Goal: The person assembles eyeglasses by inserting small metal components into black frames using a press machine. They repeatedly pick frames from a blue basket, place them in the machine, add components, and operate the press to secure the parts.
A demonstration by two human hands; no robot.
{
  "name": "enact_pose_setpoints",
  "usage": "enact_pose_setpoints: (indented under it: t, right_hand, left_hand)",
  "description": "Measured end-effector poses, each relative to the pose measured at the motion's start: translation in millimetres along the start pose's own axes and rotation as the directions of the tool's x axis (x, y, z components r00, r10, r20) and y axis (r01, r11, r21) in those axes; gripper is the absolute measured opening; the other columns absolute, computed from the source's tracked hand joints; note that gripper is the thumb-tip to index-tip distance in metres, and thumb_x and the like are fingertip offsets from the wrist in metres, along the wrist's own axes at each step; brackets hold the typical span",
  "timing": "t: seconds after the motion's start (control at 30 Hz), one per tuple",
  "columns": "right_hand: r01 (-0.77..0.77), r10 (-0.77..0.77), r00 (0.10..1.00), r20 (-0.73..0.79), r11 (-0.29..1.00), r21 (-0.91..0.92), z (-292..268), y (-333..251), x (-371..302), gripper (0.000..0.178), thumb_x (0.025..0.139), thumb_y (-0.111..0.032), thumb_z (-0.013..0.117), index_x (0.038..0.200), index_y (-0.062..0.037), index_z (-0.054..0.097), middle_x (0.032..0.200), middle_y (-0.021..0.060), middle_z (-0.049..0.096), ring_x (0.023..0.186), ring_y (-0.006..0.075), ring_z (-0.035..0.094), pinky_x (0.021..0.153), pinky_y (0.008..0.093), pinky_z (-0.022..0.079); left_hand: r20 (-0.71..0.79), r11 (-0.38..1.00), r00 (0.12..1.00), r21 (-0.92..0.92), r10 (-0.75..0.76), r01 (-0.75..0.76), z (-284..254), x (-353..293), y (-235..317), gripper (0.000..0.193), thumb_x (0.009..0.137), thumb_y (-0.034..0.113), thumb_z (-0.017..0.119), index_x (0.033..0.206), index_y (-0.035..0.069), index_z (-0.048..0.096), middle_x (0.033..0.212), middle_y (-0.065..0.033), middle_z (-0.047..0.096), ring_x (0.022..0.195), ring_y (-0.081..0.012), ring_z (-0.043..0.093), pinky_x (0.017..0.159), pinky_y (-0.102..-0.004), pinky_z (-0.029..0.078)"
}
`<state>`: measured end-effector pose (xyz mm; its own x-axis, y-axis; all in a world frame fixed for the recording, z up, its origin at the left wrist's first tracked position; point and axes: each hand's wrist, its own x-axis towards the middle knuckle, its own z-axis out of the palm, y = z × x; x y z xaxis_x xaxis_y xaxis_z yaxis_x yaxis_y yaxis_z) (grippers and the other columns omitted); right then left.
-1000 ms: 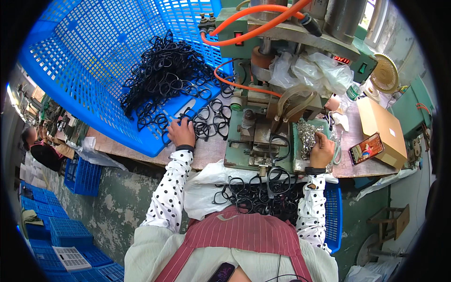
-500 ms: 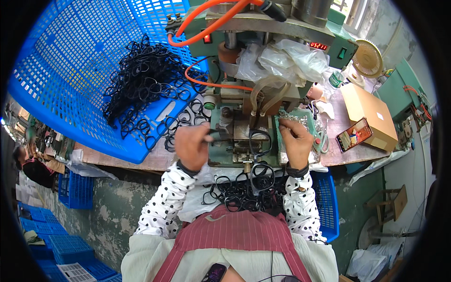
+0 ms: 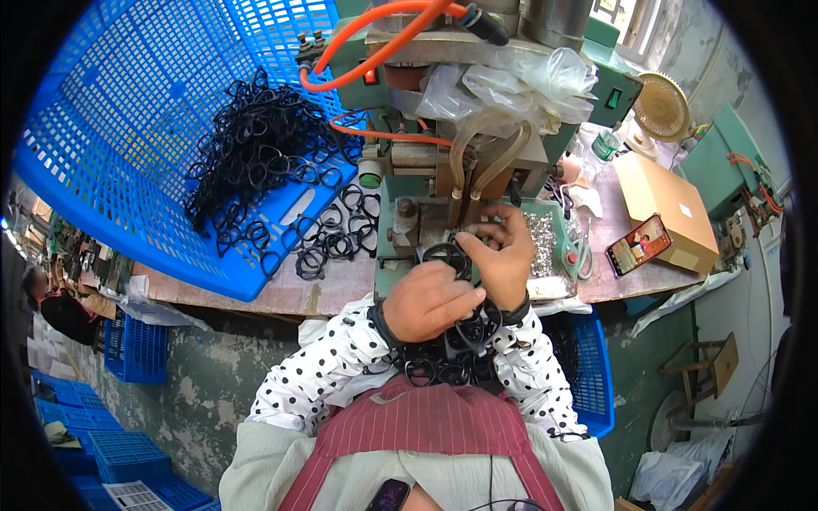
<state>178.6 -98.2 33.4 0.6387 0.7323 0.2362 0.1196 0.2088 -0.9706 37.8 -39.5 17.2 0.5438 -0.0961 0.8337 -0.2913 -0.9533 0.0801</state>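
Note:
A black plastic ring (image 3: pixel 449 250) lies at the work point of a green press, just below the two clear tubes (image 3: pixel 490 175). My left hand (image 3: pixel 430 302) is closed on its near side, with curled fingers. My right hand (image 3: pixel 501 255) reaches in from the right, thumb and forefinger pinched at the ring's far edge; whatever is between those fingertips is too small to make out. More black rings (image 3: pixel 439 368) are heaped on my lap below both hands, partly covered by them. Beside my right hand sits a green tray (image 3: pixel 558 285) of small shiny metal pieces.
A big blue basket (image 3: pixel 230 277) with a heap of black rings (image 3: pixel 273 128) leans at the left. Loose rings (image 3: pixel 336 234) lie on the table. Scissors (image 3: pixel 582 251), a phone (image 3: pixel 637 247) and a cardboard box (image 3: pixel 665 204) are at the right. An orange hose (image 3: pixel 366 25) loops above.
My left hand has come right, from beside the press to the ring. My right hand has moved left from the metal pieces' tray to the work point.

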Motion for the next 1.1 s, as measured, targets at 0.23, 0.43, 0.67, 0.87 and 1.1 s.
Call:
enact_pose_setpoints:
  t: [0.23, 0.43, 0.67, 0.87, 1.1]
  right_hand:
    - [-0.003, 0.004, 1.000, -0.002, 0.999, 0.042, 9, 3, 1, 0.053, 0.070, 0.000, 0.075, 0.116, -0.0009, 0.049, 0.078, 0.0069, 0.067, 0.063, 0.0052, 0.053, 0.056, 0.0194, 0.041]
    - [0.013, -0.014, 1.000, 0.012, 0.998, 0.068, 8, 7, 3, 0.054, 0.070, 0.002, 0.074, 0.118, 0.0003, 0.048, 0.079, 0.0091, 0.068, 0.066, 0.0065, 0.056, 0.060, 0.0191, 0.043]
    - [0.039, -0.036, 0.998, -0.042, 0.996, 0.085, 12, 7, 2, 0.051, 0.072, 0.003, 0.072, 0.117, 0.0022, 0.048, 0.079, 0.0094, 0.068, 0.067, 0.0068, 0.058, 0.061, 0.0207, 0.045]
    - [0.172, -0.279, 0.942, -0.184, 0.877, -0.449, -44, 42, 32, 0.042, 0.073, -0.008, 0.074, 0.112, -0.0093, 0.059, 0.088, 0.0075, 0.070, 0.075, 0.0222, 0.063, 0.070, 0.0344, 0.049]
    - [0.013, -0.105, 0.992, -0.074, 0.653, -0.757, -143, 93, 29, 0.032, 0.076, -0.026, 0.075, 0.099, -0.0058, 0.065, 0.085, 0.0129, 0.069, 0.077, 0.0316, 0.066, 0.068, 0.0430, 0.051]
  left_hand:
    - [-0.016, 0.997, 0.998, -0.043, 0.064, -0.064, -10, 8, 8, 0.035, 0.076, 0.004, 0.065, 0.111, 0.001, 0.060, 0.095, -0.0083, 0.064, 0.074, -0.0248, 0.059, 0.074, -0.0413, 0.048]
    - [-0.345, 0.820, 0.745, -0.268, -0.571, 0.505, -53, 39, -17, 0.022, 0.093, 0.006, 0.052, 0.113, -0.002, 0.058, 0.095, -0.0104, 0.066, 0.074, -0.0192, 0.059, 0.074, -0.0323, 0.048]
    - [-0.149, 0.943, 0.932, -0.011, -0.331, 0.333, -46, 21, -5, 0.042, 0.075, -0.003, 0.061, 0.116, 0.004, 0.062, 0.107, -0.0126, 0.064, 0.083, -0.0303, 0.062, 0.077, -0.0394, 0.049]
    - [0.132, 0.989, 0.988, -0.117, -0.080, 0.095, -3, 2, -3, 0.055, 0.069, -0.002, 0.067, 0.123, 0.001, 0.058, 0.123, -0.0163, 0.059, 0.103, -0.0314, 0.061, 0.091, -0.0454, 0.049]
    - [0.137, 0.985, 0.990, -0.167, -0.021, 0.044, -2, -5, -11, 0.056, 0.068, -0.004, 0.067, 0.123, 0.000, 0.057, 0.125, -0.0175, 0.057, 0.101, -0.0345, 0.060, 0.088, -0.0450, 0.049]
